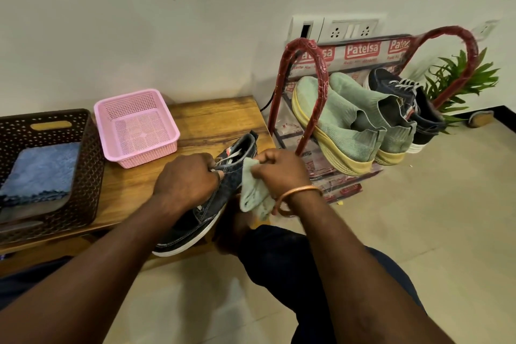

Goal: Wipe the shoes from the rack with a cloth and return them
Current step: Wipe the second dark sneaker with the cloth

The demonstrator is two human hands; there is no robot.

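A dark denim sneaker (203, 215) with a white sole lies tilted over the front edge of the low wooden table (212, 117). My left hand (185, 180) grips it at the laces. My right hand (279, 169) holds a pale green cloth (255, 195) bunched against the shoe's side. To the right stands the red-framed shoe rack (310, 98). On it sit two light green knit shoes (343, 117) and, behind them, one dark sneaker (410, 103) matching the one I hold.
A pink mesh basket (136, 127) and a dark brown basket (83, 153) holding a folded blue cloth (42, 167) stand on the table's left. A green plant (460, 78) is behind the rack. Wall sockets (351, 29) sit above it. Beige tiled floor lies to the right.
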